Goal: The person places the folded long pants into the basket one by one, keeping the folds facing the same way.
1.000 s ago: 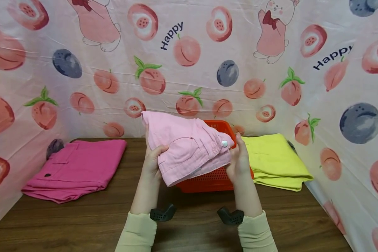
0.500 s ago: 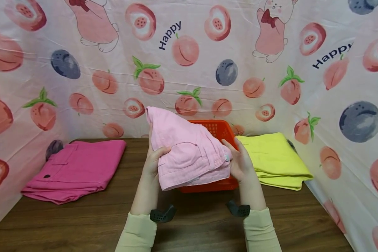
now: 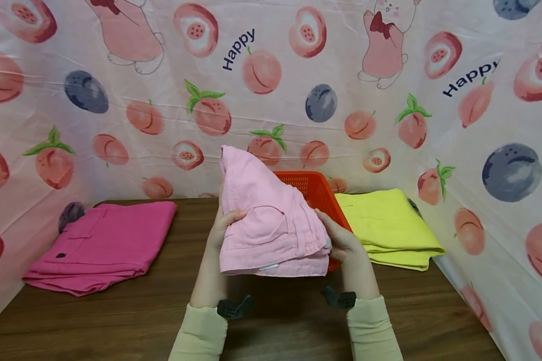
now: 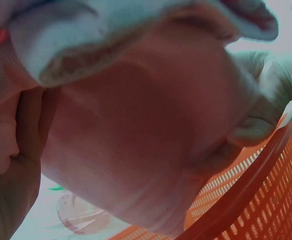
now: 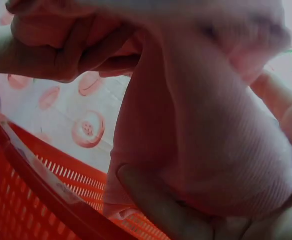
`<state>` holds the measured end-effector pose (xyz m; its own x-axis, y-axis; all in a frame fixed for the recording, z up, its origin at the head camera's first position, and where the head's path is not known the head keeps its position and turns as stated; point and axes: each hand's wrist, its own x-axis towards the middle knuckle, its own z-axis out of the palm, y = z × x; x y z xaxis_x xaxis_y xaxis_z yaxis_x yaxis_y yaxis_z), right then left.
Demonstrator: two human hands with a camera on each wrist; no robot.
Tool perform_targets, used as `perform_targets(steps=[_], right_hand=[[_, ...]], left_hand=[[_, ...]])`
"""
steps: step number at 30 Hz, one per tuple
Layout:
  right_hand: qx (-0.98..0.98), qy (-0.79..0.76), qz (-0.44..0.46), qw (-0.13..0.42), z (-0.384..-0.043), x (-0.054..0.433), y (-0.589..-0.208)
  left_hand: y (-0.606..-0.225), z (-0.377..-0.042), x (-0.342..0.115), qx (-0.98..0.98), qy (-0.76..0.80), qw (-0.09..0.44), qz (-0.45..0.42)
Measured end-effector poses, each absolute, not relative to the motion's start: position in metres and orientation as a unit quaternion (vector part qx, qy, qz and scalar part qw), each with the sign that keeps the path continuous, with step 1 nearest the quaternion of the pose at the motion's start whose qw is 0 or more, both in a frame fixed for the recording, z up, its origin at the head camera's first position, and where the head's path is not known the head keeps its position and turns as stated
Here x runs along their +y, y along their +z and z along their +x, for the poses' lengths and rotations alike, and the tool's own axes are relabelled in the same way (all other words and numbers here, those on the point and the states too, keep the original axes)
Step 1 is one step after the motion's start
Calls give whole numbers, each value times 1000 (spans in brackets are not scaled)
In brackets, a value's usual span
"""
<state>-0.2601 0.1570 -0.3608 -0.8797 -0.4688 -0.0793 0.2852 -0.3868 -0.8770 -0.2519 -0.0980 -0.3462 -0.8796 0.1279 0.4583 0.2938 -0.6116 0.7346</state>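
Folded light pink pants point(image 3: 271, 220) are held up in front of me, tilted, with a rounded pocket facing me and one leg end pointing up at the left. My left hand point(image 3: 220, 233) grips their left edge, thumb on the front and fingers behind. At the waistband side, my right hand point(image 3: 347, 245) holds the right edge near the metal button. From the right wrist, its fingers point(image 5: 158, 205) show curled under the cloth. Behind the pants stands an orange-red slotted basket point(image 3: 319, 188), partly hidden by them; its rim point(image 4: 245, 195) lies below the cloth in the left wrist view.
Folded magenta pants point(image 3: 113, 240) lie on the wooden table point(image 3: 117, 321) at the left. To the right of the basket, a folded yellow garment point(image 3: 388, 225) rests on the table. A fruit-printed curtain point(image 3: 271, 115) closes off the back and sides.
The pants have turned clockwise: their upper left end rose and the waistband end dropped. My right hand let its grip shift, moved slightly right and down, and holds the edge again.
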Motion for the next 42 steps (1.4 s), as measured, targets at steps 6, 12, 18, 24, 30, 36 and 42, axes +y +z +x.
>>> perform_targets(steps=[6, 12, 18, 24, 30, 36, 42], right_hand=[[507, -815, -106, 258, -263, 160, -362], [547, -790, -93, 259, -261, 161, -362], [558, -779, -104, 266, -262, 161, -361], [527, -806, -145, 228, -264, 160, -365], [552, -784, -232, 163, -261, 161, -361], [579, -768, -244, 124, -257, 160, -350], [632, -743, -208, 73, -253, 164, -344]], left_hand=[[-345, -253, -92, -445, -856, 26, -262], [-346, -252, -90, -438, -855, 40, -273], [-346, -252, -90, -436, -856, 51, -272], [-349, -255, -93, -435, -868, 51, -234], [-351, -262, -99, -483, -858, 58, -166], [-360, -274, -104, -518, -842, 50, -140], [-364, -280, -99, -552, -824, 56, -118]])
